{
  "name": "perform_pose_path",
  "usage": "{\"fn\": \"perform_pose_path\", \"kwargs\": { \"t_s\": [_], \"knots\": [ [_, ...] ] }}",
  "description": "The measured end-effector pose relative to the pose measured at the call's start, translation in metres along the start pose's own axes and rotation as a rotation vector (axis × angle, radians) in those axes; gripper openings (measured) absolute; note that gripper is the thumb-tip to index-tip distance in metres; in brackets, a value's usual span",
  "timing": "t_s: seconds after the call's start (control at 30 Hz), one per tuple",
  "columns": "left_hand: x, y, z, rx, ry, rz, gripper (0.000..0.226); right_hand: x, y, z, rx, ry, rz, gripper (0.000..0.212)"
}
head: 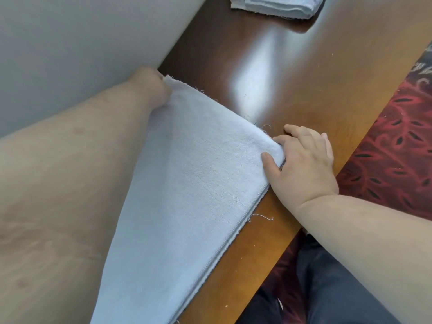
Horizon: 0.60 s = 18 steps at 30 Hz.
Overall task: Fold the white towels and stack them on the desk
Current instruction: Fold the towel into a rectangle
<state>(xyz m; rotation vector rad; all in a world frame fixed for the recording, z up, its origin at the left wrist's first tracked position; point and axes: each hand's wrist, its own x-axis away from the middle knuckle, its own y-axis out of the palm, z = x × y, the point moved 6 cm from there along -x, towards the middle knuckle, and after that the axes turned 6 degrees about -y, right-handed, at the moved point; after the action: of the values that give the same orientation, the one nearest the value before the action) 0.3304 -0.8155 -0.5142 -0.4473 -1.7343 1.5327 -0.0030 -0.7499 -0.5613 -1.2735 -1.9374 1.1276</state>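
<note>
A white towel (187,183), folded into a long doubled strip, lies slanted across the brown wooden desk (292,78). My left hand (153,83) grips its far corner close to the wall; the cloth hides most of the fingers. My right hand (301,160) pinches the other far corner, thumb on top of the cloth and fingers curled beside it on the desk. A stack of folded white towels (275,5) sits at the far end of the desk, cut off by the top of the view.
A pale wall (81,43) runs along the desk's left side. The desk's front edge slants down on the right, over a red patterned carpet (397,141). My dark trousers (327,288) show at the bottom right.
</note>
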Motion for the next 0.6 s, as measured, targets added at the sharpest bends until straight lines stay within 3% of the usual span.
{"fn": "perform_pose_path", "kwargs": {
  "t_s": [0.13,0.27,0.37,0.47,0.6],
  "knots": [
    [0.005,-0.007,-0.011,0.220,0.021,0.002,0.023,0.000,0.000,0.000,-0.040,-0.049,0.011,0.017],
    [0.020,-0.019,-0.028,0.425,-0.009,-0.013,0.023,0.001,-0.004,-0.002,-0.090,-0.122,0.067,0.009],
    [0.041,-0.031,-0.039,0.522,-0.090,-0.021,0.021,0.002,-0.009,-0.001,-0.145,-0.110,0.070,0.010],
    [0.062,-0.041,-0.052,0.713,-0.217,-0.052,0.018,0.012,-0.020,-0.003,-0.369,-0.040,-0.005,0.020],
    [0.097,-0.058,-0.078,0.938,-0.304,-0.047,0.025,0.043,-0.045,-0.052,-0.626,-0.089,-0.073,0.038]
  ]
}}
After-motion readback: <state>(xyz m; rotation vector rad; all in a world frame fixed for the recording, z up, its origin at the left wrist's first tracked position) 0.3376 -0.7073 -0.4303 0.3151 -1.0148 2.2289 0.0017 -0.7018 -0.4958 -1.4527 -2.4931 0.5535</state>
